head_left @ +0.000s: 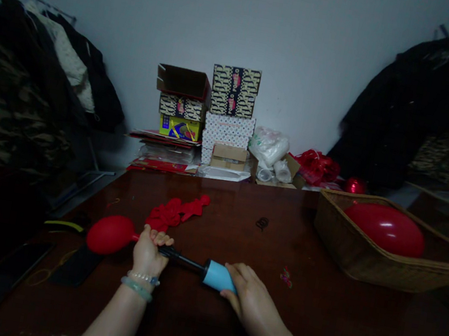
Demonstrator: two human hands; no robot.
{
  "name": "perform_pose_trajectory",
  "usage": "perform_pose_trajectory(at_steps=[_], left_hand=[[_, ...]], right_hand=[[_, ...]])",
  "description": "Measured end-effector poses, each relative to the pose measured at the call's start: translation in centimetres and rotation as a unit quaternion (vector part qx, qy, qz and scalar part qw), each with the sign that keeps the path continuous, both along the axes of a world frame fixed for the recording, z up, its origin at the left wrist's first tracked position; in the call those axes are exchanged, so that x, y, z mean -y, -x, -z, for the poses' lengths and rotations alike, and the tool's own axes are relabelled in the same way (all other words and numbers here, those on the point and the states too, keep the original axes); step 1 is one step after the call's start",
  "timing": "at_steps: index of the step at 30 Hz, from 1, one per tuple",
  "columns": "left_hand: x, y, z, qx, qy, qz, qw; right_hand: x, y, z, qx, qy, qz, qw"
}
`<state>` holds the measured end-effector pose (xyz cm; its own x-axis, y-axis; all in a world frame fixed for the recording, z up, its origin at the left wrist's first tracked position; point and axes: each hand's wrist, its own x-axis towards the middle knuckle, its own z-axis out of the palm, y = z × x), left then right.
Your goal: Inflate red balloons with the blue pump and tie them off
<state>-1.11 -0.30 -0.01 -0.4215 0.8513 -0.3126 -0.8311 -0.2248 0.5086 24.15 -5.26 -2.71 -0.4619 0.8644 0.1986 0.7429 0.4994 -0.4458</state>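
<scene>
Left hand (149, 253): fingers (163, 238) clenched round the nozzle of a hand pump (219, 277); a red balloon (110, 235) is held there, at 9 o'clock from that hand
Right hand (251, 301): fingers (236, 273) apparently closed over the pump's blue barrel
Nearby: limp red balloons (176, 211) are laid at 12 o'clock; a wicker basket (364, 260) is placed at 2 o'clock

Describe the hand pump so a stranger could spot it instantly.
On the dark wooden desk, near its front edge, a hand pump is held between two hands. The left hand grips its black shaft, and the right hand covers its light-blue barrel. A red balloon on its tip sets it apart from everything nearby.
</scene>
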Motion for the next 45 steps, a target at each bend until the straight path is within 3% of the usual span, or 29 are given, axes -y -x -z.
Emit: perform_pose_trajectory(at_steps=[8,17,23,32,40,45], left_hand=[[0.1,-2.0,1.3,0.008,0.02,0.011,1.0],[0.7,-4.5,1.3,0.01,0.006,0.02,1.0],[0.7,-3.4,1.3,0.006,0.01,0.026,1.0],[0.5,-1.8,0.0,0.021,0.002,0.041,0.999],[0.3,0.8,-0.8,0.022,0.005,-0.007,1.0],[0.2,2.2,-0.6,0.019,0.002,-0.018,1.0]], right_hand=[[0.3,0.8,0.9,0.008,-0.009,0.005,1.0],[0.3,2.0,2.4,-0.022,-0.041,0.0,0.999],[0.8,2.7,1.7,-0.033,-0.034,-0.008,0.999],[0.5,2.4,0.2,-0.038,-0.004,-0.022,0.999],[-0.1,0.1,-1.2,-0.031,0.011,-0.024,0.999],[-0.3,-0.5,-1.6,-0.03,0.006,-0.029,0.999]])
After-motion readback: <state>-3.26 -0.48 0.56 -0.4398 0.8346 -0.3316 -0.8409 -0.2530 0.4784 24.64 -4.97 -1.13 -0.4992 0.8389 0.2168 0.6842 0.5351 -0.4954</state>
